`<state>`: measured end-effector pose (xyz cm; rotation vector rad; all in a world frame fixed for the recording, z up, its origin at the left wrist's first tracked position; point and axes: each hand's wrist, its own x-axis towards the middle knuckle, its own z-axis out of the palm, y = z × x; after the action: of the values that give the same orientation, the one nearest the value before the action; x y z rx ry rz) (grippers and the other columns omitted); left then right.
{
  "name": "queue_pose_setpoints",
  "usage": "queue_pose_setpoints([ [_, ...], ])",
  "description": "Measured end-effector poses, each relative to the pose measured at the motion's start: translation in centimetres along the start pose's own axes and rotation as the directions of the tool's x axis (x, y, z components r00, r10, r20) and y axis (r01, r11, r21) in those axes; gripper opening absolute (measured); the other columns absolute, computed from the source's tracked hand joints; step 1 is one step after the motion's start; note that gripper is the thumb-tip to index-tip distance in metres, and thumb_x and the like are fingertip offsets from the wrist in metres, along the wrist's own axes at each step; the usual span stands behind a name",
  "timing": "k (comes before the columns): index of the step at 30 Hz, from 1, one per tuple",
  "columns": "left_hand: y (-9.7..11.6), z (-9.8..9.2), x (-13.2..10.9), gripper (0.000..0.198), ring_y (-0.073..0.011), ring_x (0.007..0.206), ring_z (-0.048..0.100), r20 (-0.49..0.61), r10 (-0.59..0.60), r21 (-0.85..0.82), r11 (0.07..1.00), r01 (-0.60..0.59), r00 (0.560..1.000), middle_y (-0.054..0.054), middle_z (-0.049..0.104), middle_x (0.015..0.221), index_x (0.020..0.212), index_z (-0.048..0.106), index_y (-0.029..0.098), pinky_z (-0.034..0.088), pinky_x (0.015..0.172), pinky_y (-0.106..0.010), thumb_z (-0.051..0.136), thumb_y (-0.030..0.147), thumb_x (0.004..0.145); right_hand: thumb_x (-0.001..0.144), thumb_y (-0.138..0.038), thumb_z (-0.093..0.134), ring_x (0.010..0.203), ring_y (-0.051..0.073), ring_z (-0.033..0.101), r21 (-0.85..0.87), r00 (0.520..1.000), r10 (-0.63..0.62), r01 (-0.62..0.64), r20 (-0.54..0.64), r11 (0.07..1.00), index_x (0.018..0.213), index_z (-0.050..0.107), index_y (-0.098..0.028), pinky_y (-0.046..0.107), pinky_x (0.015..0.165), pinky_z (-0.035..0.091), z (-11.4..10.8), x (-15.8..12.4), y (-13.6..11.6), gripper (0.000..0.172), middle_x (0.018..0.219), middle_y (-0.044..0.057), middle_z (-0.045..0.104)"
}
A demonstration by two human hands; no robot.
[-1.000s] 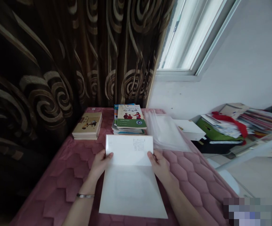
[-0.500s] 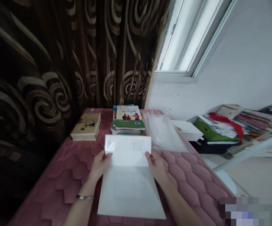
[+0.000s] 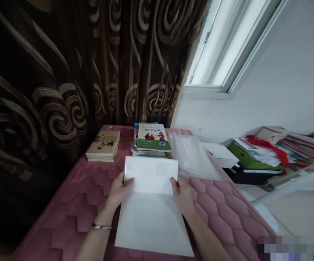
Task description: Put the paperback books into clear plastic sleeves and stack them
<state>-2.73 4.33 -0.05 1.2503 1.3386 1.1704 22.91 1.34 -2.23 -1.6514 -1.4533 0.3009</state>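
Between the fingers of the left hand (image 3: pixel 118 190) and right hand (image 3: pixel 183 194), pinching its upper side edges, is the open book (image 3: pixel 151 212): likely light, floppy, easily creased, best held there.

Cannot read the tiny print (image 3: pixel 161 168) on the open book (image 3: pixel 153 184), see most fingers of left hand (image 3: pixel 119 191) and right hand (image 3: pixel 183 195) behind it, or follow the curtain (image 3: pixel 113 72) and window (image 3: pixel 224 47) beyond the top edge.
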Motion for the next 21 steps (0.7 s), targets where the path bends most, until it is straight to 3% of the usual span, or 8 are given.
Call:
queue_pose_setpoints([
  [6, -0.77, 0.16, 0.46, 0.044, -0.0224, 0.084, 0.067, 0.015, 0.012, 0.043, 0.999, -0.013, 1.000, -0.008, 0.074, 0.092, 0.098, 0.064, 0.015, 0.051, 0.069, -0.028, 0.068, 0.044, 0.065, 0.089, -0.060, 0.030, 0.066, 0.023, 0.061, 0.014, 1.000, 0.023, -0.023, 0.021, 1.000, 0.077, 0.048, -0.024, 0.031, 0.059, 0.043, -0.07, -0.03, -0.35, 0.041, 0.073, 0.008, 0.067],
  [11, -0.12, 0.19, 0.06, 0.043, -0.0215, 0.085, 0.066, 0.017, 0.027, 0.001, 1.000, -0.027, 0.999, -0.007, 0.074, 0.093, 0.097, 0.065, 0.016, 0.050, 0.069, -0.026, 0.068, 0.043, 0.064, 0.090, -0.056, 0.032, 0.066, 0.023, 0.061, -0.008, 0.999, 0.024, -0.024, 0.021, 1.000, 0.075, 0.046, -0.024, 0.031, 0.059, 0.042, 0.06, 0.02, -0.23, 0.038, 0.070, 0.007, 0.066],
  [17, 0.07, 0.46, -0.09, 0.042, -0.0150, 0.059, 0.057, -0.084, 0.063, 0.070, 0.996, -0.057, 0.995, 0.001, 0.062, 0.060, 0.076, 0.062, 0.015, 0.039, 0.052, -0.022, 0.058, 0.057, 0.072, 0.090, -0.056, 0.035, 0.060, 0.021, 0.058, 0.040, 1.000, -0.005, 0.005, -0.016, 0.999, 0.074, 0.047, -0.024, 0.030, 0.057, 0.042, 0.06, -0.12, -0.02, 0.037, 0.064, 0.004, 0.062],
  [21, -0.43, 0.68, -0.04, 0.039, -0.0150, 0.060, 0.056, -0.147, 0.116, 0.197, 0.977, -0.086, 0.982, 0.001, 0.062, 0.060, 0.070, 0.059, 0.018, 0.037, 0.052, -0.022, 0.053, 0.056, 0.077, 0.089, -0.058, 0.038, 0.052, 0.017, 0.052, 0.085, 0.999, -0.009, 0.012, -0.041, 0.996, 0.069, 0.044, -0.024, 0.027, 0.052, 0.040, -0.26, -0.23, -0.33, 0.040, 0.055, -0.001, 0.055],
])
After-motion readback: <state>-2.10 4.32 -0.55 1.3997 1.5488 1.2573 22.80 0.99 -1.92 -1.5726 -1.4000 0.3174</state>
